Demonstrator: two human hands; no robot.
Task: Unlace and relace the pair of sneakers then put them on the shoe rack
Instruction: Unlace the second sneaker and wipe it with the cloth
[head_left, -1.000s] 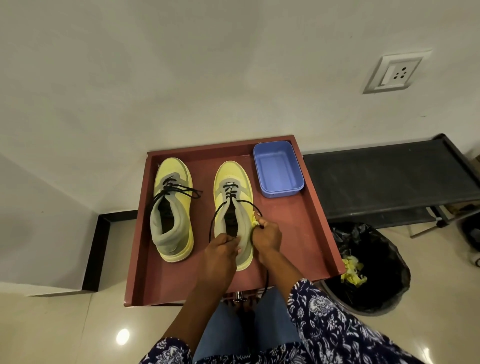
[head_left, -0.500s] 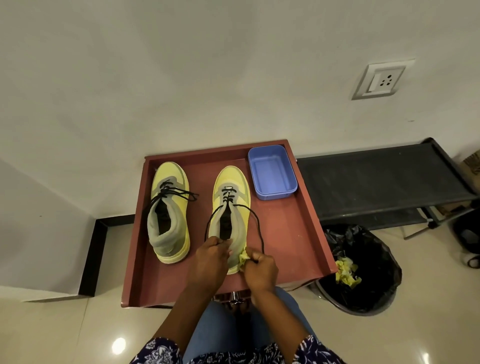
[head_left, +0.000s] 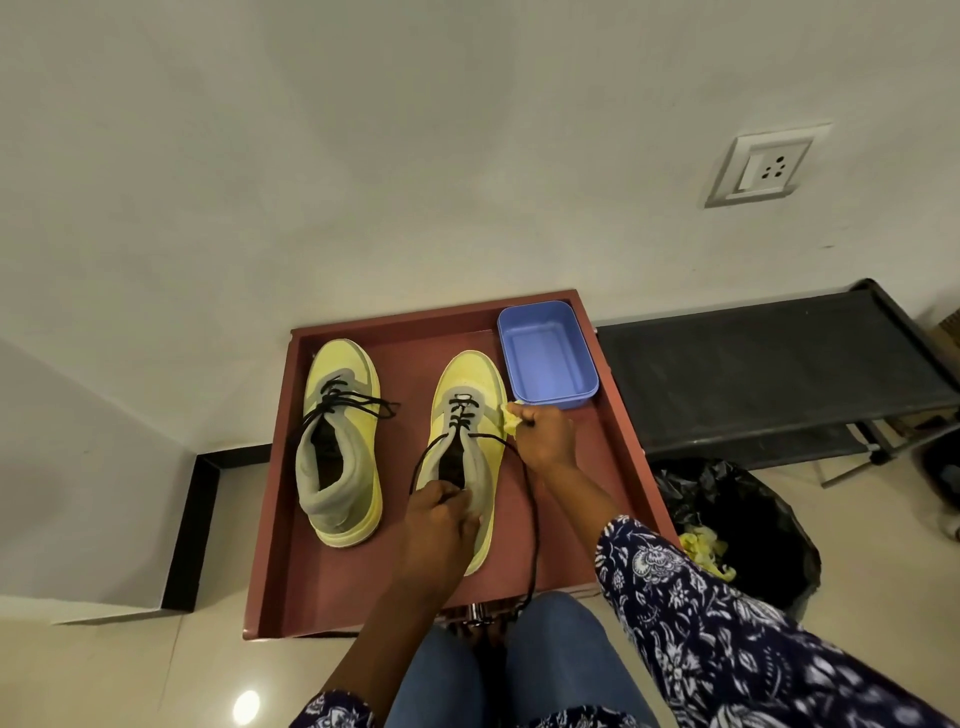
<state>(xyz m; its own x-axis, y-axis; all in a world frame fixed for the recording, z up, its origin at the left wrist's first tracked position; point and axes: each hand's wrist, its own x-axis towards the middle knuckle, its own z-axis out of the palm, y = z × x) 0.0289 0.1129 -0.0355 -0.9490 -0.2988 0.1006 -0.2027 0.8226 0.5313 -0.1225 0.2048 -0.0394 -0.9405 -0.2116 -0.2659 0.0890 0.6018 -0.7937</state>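
Note:
Two yellow-and-grey sneakers stand toes-away on a red-brown tray (head_left: 613, 415). The left sneaker (head_left: 340, 441) keeps its black lace loosely tied. The right sneaker (head_left: 467, 447) has its black lace (head_left: 530, 499) loosened, one end trailing over the tray's front edge. My left hand (head_left: 441, 514) grips the right sneaker's heel collar. My right hand (head_left: 543, 434) holds a crumpled yellow cloth (head_left: 511, 418) against that sneaker's right side, near the forefoot. A black shoe rack (head_left: 769, 364) stands to the right of the tray.
A blue plastic tub (head_left: 545, 353) sits in the tray's far right corner, just beyond my right hand. A black-lined bin (head_left: 737, 525) with yellow scraps stands on the floor right of the tray. A white wall with a socket (head_left: 766, 166) lies behind.
My right hand has moved with the yellow cloth from the right sneaker's heel forward along its side to the forefoot. My left hand stays on the heel.

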